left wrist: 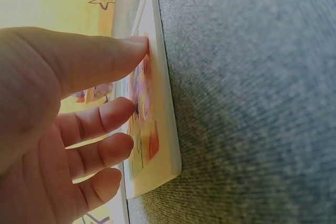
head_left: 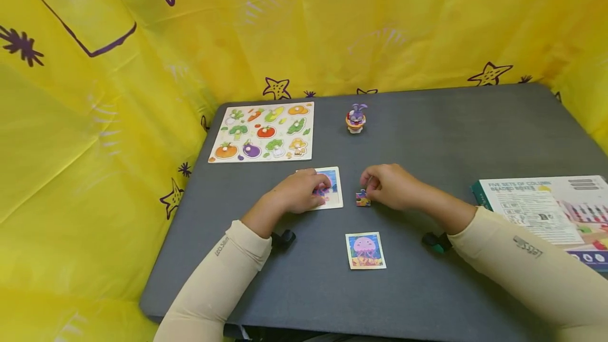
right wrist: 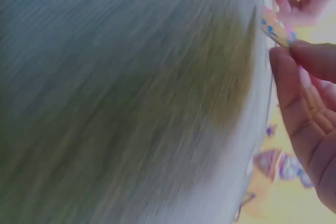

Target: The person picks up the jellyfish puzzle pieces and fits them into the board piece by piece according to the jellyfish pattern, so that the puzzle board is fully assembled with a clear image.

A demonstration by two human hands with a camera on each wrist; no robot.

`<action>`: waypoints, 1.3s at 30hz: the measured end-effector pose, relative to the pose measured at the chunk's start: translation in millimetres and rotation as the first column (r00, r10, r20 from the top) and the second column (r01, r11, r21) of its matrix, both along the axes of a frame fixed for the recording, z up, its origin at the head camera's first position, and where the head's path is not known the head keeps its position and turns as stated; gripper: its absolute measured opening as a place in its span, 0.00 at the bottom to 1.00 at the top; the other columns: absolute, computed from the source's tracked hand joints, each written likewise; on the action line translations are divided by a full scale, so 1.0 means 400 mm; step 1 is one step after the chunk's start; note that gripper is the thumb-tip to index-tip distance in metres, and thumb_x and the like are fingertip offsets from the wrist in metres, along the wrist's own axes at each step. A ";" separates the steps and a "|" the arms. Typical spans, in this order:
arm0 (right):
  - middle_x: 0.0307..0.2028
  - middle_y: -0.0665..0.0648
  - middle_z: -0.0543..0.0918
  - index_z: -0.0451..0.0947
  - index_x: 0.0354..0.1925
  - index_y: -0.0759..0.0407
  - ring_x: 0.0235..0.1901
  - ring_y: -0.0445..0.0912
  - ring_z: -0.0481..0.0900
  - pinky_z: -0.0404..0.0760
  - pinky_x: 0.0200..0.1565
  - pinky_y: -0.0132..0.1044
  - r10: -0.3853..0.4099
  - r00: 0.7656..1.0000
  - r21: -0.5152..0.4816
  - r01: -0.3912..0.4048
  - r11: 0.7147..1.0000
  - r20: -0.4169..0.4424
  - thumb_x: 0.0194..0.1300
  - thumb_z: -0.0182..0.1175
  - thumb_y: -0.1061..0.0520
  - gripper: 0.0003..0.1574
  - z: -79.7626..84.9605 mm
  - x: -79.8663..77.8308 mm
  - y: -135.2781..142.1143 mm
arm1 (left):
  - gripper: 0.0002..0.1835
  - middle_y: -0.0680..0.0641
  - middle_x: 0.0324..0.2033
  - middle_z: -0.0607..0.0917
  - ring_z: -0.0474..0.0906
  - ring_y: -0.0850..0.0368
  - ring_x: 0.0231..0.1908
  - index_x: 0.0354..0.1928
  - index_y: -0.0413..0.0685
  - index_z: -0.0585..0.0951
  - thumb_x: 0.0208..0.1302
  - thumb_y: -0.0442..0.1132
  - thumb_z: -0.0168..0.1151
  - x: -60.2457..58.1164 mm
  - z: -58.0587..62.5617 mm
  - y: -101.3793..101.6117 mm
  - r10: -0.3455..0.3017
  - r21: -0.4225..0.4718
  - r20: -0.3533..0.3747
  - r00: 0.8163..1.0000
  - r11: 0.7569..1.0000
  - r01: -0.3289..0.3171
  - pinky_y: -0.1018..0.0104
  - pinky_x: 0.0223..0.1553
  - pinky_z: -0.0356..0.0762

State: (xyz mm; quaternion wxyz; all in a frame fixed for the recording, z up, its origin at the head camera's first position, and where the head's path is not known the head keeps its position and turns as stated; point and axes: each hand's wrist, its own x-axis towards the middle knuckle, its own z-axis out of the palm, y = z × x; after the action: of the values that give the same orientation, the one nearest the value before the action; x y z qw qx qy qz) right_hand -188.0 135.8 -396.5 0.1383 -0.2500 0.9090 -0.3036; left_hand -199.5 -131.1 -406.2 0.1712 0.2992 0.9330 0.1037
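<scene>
A small jigsaw piece [head_left: 363,198] with purple and yellow print is pinched between the thumb and finger of my right hand [head_left: 391,186]. In the right wrist view the piece [right wrist: 275,27] tilts out past the fingertips. My left hand [head_left: 299,190] is over a light-rimmed puzzle tray [head_left: 339,202], covering its left part. The left wrist view has the thumb touching the tray [left wrist: 167,150], with loosely bent fingers at its printed face. Below the hands lies a picture card of a pink jellyfish [head_left: 366,249].
A vegetable peg-puzzle board [head_left: 311,136] lies at the back left of the grey table [head_left: 437,136]. Behind the hands stands a small purple rabbit figure [head_left: 355,119]. A flat box [head_left: 532,215] lies at the right, partly behind my sleeve. Yellow cloth [head_left: 332,30] hangs around the table.
</scene>
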 end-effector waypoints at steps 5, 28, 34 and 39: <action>0.28 0.48 0.86 0.84 0.37 0.58 0.30 0.40 0.80 0.78 0.39 0.38 0.000 1.000 -0.062 0.000 0.998 0.000 0.61 0.69 0.63 0.05 -0.001 -0.018 -0.072 | 0.19 0.48 0.49 0.80 0.76 0.51 0.51 0.59 0.57 0.80 0.68 0.46 0.67 0.005 0.002 0.000 0.012 0.003 -0.008 1.000 1.000 -0.012 0.54 0.58 0.73; 0.26 0.49 0.82 0.85 0.33 0.56 0.31 0.46 0.79 0.75 0.37 0.42 -0.021 0.997 0.082 0.027 0.996 -0.076 0.57 0.72 0.57 0.06 -0.032 -0.051 -0.156 | 0.19 0.49 0.46 0.82 0.77 0.51 0.48 0.54 0.53 0.80 0.64 0.49 0.70 0.001 -0.002 0.026 0.034 0.005 -0.016 0.999 0.999 -0.034 0.53 0.54 0.75; 0.27 0.50 0.81 0.84 0.34 0.55 0.33 0.48 0.79 0.74 0.36 0.42 -0.065 0.997 0.142 0.069 0.987 -0.034 0.56 0.74 0.56 0.08 -0.030 -0.056 -0.164 | 0.20 0.48 0.48 0.83 0.78 0.49 0.50 0.54 0.52 0.80 0.63 0.49 0.71 -0.004 0.001 0.031 0.035 -0.001 -0.004 0.999 0.999 -0.035 0.52 0.56 0.75; 0.30 0.52 0.82 0.83 0.39 0.56 0.35 0.49 0.79 0.76 0.39 0.45 -0.041 0.999 0.189 0.045 0.981 -0.027 0.59 0.73 0.52 0.13 -0.022 -0.063 -0.161 | 0.19 0.48 0.47 0.82 0.78 0.49 0.49 0.53 0.53 0.81 0.62 0.49 0.71 -0.006 0.005 0.031 0.025 -0.019 -0.029 0.999 1.000 -0.025 0.51 0.54 0.76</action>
State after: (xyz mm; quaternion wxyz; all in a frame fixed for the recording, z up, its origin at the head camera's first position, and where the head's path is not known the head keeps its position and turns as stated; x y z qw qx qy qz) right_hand -213.0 71.5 -405.2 0.1443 -0.2195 0.9405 -0.2155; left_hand -201.8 -118.5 -404.2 0.1595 0.2873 0.9399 0.0926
